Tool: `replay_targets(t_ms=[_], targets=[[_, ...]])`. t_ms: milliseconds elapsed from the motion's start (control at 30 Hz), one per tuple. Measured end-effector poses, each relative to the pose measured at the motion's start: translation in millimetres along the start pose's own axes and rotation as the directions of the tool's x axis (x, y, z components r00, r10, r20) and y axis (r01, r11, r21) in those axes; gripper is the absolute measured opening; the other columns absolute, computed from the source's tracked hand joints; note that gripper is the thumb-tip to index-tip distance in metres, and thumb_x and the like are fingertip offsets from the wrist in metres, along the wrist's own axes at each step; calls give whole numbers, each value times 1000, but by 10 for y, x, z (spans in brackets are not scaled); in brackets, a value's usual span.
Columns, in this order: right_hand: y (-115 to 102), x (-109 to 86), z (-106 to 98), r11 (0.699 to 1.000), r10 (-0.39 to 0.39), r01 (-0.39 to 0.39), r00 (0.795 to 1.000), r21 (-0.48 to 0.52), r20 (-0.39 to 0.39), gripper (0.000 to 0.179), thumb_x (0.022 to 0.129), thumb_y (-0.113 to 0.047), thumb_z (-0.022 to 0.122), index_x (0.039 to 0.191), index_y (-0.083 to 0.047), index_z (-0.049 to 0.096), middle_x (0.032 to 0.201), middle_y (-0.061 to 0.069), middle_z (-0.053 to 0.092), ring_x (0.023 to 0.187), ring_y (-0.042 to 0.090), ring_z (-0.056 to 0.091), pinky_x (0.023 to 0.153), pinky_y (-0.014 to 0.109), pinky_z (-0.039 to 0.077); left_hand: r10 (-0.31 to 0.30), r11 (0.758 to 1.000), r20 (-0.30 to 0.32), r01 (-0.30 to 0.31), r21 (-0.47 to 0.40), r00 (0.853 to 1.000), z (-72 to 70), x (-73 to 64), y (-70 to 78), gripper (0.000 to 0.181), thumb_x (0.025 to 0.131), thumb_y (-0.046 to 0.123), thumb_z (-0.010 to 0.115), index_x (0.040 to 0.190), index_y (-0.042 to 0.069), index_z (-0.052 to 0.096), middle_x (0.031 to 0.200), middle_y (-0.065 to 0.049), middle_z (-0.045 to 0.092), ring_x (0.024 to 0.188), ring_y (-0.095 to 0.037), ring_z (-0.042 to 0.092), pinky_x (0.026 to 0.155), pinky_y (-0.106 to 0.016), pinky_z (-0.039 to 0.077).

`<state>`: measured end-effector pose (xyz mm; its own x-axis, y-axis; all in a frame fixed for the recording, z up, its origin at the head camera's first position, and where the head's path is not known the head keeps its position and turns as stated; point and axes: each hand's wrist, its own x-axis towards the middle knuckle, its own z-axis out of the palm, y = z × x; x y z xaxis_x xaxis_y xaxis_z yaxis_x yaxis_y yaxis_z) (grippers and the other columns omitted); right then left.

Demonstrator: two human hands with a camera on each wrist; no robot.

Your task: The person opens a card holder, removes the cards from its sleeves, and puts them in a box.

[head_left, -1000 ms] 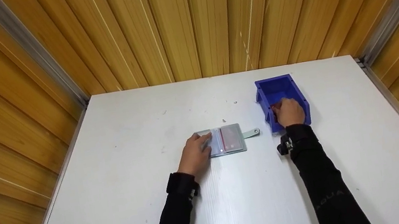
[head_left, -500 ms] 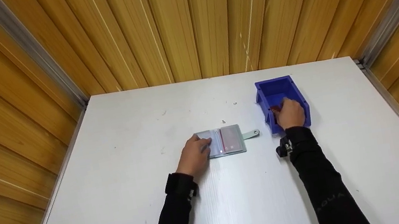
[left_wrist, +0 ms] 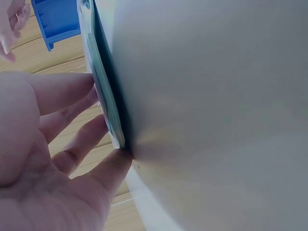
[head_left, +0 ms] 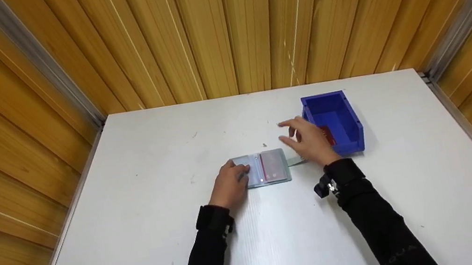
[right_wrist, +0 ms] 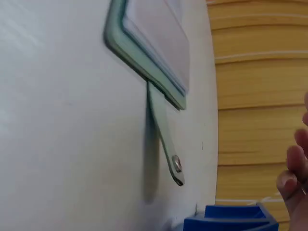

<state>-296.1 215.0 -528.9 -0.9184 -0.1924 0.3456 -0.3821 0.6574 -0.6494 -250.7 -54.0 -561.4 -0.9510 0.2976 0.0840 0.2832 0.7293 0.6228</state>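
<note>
A pale green card holder (head_left: 276,173) lies unfolded on the white table, its clear sleeves showing and a red strip along the middle. My left hand (head_left: 227,183) holds its left side, with fingertips on the sleeves and edges; the left wrist view shows these fingers (left_wrist: 113,171) around the cover's border. The snap strap (right_wrist: 163,132) sticks out to the right, partly hidden by my right hand (head_left: 308,140) in the head view. That hand is raised between holder and blue bin (head_left: 357,134), thumb and index finger apart, nothing between them. A dark red card (head_left: 327,135) stands inside the bin.
The bin stands at the back right of the white table (head_left: 151,165). Wood-patterned walls (head_left: 210,32) rise behind the table and on both sides. Small specks lie beyond the holder.
My right hand has come out of the blue bin and moved left towards the card holder, its fingers spreading. The left hand has stayed on the holder.
</note>
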Motion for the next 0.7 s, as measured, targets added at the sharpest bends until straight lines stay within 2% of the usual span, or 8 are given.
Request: replay_targets(t_ms=[33, 100, 167, 233, 333, 367, 500, 700], targets=[[-23, -30, 36, 1000, -9, 11, 996, -18, 88, 43, 97, -26, 74, 135, -8, 67, 93, 10, 58, 74, 18, 49, 66, 27, 38, 1, 1000, -5, -1, 2, 1000, 1, 1, -2, 25, 97, 6, 68, 120, 3, 76, 106, -12, 61, 93, -22, 51, 91, -43, 52], [-31, -92, 109, 998, 7, 6, 971, -56, 237, 56, 96, -36, 75, 144, -11, 61, 97, 11, 58, 76, 20, 49, 67, 32, 40, -3, 1000, -7, 3, 6, 1000, 2, 2, -3, 23, 97, 6, 68, 117, 3, 77, 107, -12, 62, 94, -22, 53, 92, -44, 52], [-11, -156, 172, 992, 54, -12, 938, -125, 341, 70, 94, -46, 74, 153, -15, 52, 108, 12, 59, 84, 21, 54, 76, 38, 47, -1, 1000, -11, 1, 13, 1000, 5, 1, -2, 21, 96, 5, 68, 115, 3, 78, 107, -12, 62, 94, -23, 54, 92, -45, 52], [23, -216, 215, 982, 98, -20, 907, -190, 410, 79, 93, -54, 73, 158, -19, 45, 114, 14, 57, 88, 24, 55, 80, 44, 49, 2, 1000, -8, -2, 19, 1000, 10, -2, 0, 19, 96, 5, 69, 113, 3, 77, 106, -12, 62, 95, -24, 55, 92, -45, 52], [73, -279, 251, 964, 134, -10, 883, -267, 451, 86, 89, -62, 72, 160, -23, 42, 113, 8, 53, 89, 20, 53, 81, 41, 48, -1, 1000, 3, 1, 17, 1000, 17, -5, 8, 19, 96, 4, 68, 113, 3, 77, 105, -12, 61, 94, -24, 54, 91, -45, 52], [84, -290, 257, 961, 133, -2, 880, -276, 457, 86, 88, -62, 73, 159, -23, 43, 108, 6, 49, 85, 20, 49, 76, 38, 44, -6, 1000, 5, 6, 19, 1000, 17, -4, 12, 18, 96, 5, 68, 112, 3, 77, 105, -12, 61, 94, -24, 54, 91, -45, 51], [87, -295, 261, 957, 111, 27, 884, -287, 454, 83, 85, -61, 77, 155, -25, 50, 101, 1, 41, 82, 17, 41, 73, 34, 35, -27, 1000, 6, 27, 16, 1000, 4, 8, 36, 18, 96, 7, 68, 113, 4, 77, 104, -12, 60, 94, -25, 54, 90, -45, 51], [36, -268, 263, 967, 104, 13, 892, -254, 440, 71, 83, -52, 83, 147, -30, 59, 98, 1, 44, 80, 16, 41, 71, 33, 34, -19, 999, -2, 19, 28, 1000, -8, 15, 43, 17, 95, 7, 70, 110, 4, 77, 106, -14, 62, 98, -28, 60, 93, -47, 53]])
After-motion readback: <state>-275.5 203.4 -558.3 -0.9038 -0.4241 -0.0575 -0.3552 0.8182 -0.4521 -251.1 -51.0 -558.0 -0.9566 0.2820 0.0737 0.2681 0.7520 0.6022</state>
